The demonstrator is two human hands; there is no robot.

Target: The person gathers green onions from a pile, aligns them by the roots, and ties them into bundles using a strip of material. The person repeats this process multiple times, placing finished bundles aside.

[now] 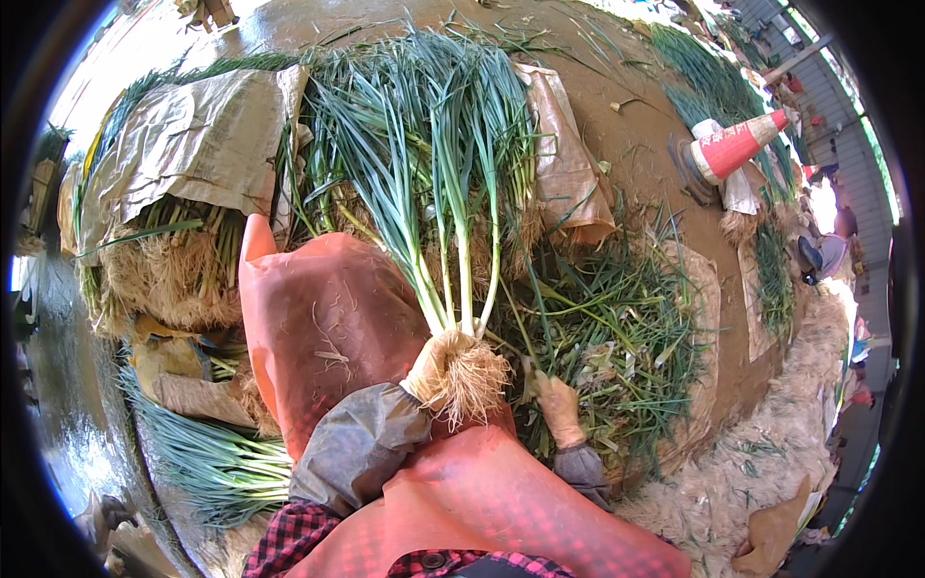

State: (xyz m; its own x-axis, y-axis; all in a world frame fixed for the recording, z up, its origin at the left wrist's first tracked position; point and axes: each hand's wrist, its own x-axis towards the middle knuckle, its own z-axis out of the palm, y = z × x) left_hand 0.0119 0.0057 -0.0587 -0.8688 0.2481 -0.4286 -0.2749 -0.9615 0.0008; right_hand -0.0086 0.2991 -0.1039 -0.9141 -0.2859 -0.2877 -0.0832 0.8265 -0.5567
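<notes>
My left hand (426, 370) grips a small bunch of green onions (459, 246) just above the roots. Their pale, tangled roots (473, 379) hang over my lap, and the green leaves fan out away from me. To the right, my right hand (560, 410) is held low over a pile of loose leaves and trimmings (614, 347). Its fingertips are blurred, with a thin yellowish stalk reaching them; whether they hold it is unclear. Beyond the held bunch lies a thick heap of green onions (347, 137). An orange plastic apron (332, 311) covers my lap and legs.
On the left, a woven sack (195, 137) covers more rooted onions (170, 267); another bundle (217, 455) lies below. A brown sack (567, 159) flanks the heap's right side. Farther right are a red-and-white traffic cone (737, 148), a pale mass of root trimmings (744, 441) and a seated person (831, 249).
</notes>
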